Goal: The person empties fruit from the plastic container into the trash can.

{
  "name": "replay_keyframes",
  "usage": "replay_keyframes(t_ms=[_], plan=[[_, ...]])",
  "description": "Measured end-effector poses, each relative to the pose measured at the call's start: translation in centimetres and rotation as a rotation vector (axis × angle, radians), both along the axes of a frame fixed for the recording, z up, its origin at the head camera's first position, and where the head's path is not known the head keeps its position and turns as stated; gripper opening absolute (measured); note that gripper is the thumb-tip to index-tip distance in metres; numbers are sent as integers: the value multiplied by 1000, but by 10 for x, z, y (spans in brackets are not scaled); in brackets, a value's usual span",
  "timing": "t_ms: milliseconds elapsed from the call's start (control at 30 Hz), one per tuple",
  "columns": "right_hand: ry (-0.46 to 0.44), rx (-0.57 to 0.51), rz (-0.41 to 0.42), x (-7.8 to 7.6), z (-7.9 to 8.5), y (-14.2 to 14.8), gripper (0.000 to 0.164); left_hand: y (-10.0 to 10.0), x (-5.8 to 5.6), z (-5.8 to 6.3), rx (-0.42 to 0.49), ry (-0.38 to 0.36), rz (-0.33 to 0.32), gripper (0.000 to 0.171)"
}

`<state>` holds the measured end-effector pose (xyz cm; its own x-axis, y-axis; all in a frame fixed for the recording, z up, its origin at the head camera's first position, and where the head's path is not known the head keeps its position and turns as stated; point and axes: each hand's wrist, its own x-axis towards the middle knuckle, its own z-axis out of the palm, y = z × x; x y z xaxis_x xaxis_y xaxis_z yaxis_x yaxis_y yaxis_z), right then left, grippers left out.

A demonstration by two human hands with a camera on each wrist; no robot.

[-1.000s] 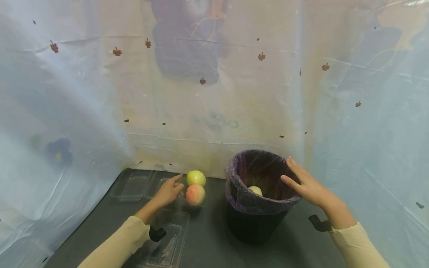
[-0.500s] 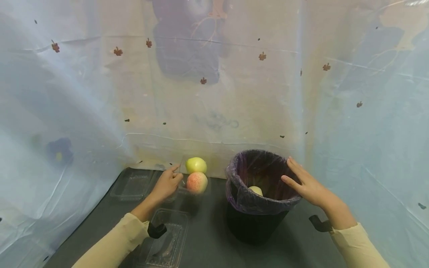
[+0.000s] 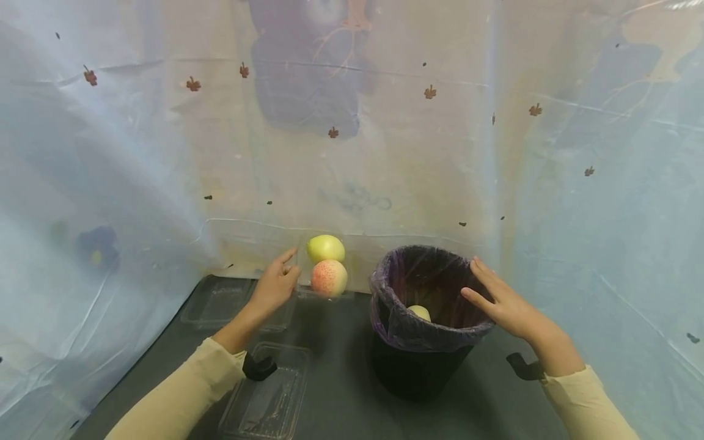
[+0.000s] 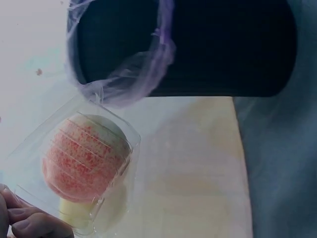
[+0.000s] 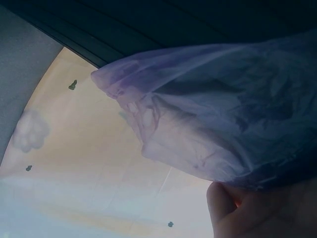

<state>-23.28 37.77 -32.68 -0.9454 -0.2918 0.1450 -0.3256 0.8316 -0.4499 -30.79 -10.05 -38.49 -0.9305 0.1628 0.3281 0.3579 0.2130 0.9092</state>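
My left hand (image 3: 275, 284) pinches the edge of a clear plastic tray (image 4: 133, 131), raised above the table and tilted. A red-speckled peach (image 3: 329, 278) and a smooth yellow-green fruit (image 3: 326, 249) sit in it, the peach nearer me. In the left wrist view, curled fingers (image 4: 34, 223) show at the tray's corner. On the right stands a black bin (image 3: 415, 370) with a thin purple liner (image 3: 396, 327) folded over its rim. My right hand (image 3: 508, 308) rests at the bin's right rim, fingers extended and thumb spread over the opening. A pale round fruit (image 3: 420, 313) shows inside the bin.
Another clear tray (image 3: 269, 391) lies on the dark table (image 3: 341, 391) near my left forearm. Further clear trays (image 3: 211, 302) lie at the back left. A patterned plastic sheet (image 3: 352, 171) hangs behind and on both sides.
My left hand has lifted the tray with the peach and the yellow-green fruit up off the table, slightly to the right, tilting it. The right hand and the bin have stayed put.
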Motion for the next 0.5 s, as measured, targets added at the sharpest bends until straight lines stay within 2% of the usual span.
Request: replay_keyframes(t_ms=[233,500], plan=[[3,0,-4,-1,-1,1,84,6,2,22,32,21,32,65],[3,3,-11,1,1,0,85,17,4,38,74,44,35,64]])
